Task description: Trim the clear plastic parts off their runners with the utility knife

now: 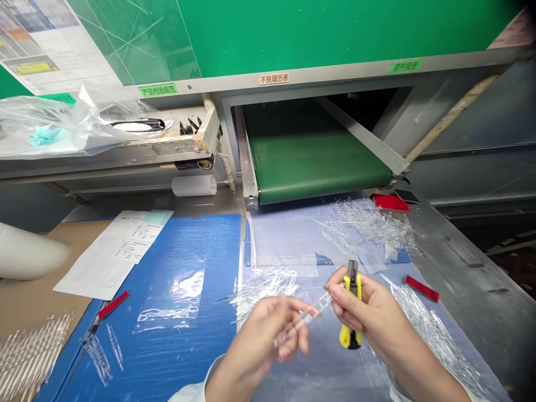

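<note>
The right fingers (341, 290) are clamped around a yellow-and-black utility knife (350, 337), and they also pinch one end of a clear plastic tube (307, 315). The left fingers (293, 306) close together on its other end, so it spans the gap between the right hand (371, 315) and the left hand (257, 349). (It looks light, stiff, probably brittle and slippery, so a gentle grip near both ends seems safest.) More clear tubes (360, 223) lie heaped far right, below a green conveyor belt (314, 156); a blue mat (218, 262) lies left.
</note>
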Demonstrator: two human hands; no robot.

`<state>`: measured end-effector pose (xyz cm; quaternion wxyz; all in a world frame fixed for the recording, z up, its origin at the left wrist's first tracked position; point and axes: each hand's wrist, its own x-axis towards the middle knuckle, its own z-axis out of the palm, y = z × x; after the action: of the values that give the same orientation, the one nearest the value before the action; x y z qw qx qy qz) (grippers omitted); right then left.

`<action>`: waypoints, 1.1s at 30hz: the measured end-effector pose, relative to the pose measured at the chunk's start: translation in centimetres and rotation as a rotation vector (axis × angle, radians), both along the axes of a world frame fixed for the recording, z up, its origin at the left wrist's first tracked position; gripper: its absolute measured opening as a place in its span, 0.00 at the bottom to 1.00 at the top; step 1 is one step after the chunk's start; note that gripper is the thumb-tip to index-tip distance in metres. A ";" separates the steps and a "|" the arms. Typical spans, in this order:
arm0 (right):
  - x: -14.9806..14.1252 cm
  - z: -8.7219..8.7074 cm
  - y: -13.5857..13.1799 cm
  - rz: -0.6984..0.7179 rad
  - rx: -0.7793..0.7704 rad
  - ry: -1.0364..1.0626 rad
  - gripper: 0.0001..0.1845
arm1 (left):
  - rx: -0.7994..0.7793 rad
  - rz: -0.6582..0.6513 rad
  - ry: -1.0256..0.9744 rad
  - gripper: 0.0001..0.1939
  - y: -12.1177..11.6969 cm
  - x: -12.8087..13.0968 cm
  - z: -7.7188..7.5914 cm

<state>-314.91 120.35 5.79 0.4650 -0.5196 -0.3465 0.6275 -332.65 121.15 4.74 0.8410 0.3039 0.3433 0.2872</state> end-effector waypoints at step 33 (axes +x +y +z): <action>-1.8 0.2 -2.4 0.339 0.127 -0.511 0.22 | 0.249 0.106 0.324 0.13 0.0 -0.7 1.8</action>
<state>-316.75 117.92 6.04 0.2830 -0.5650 -0.5725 0.5224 -333.34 121.11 6.55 0.7146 0.4290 0.4514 0.3187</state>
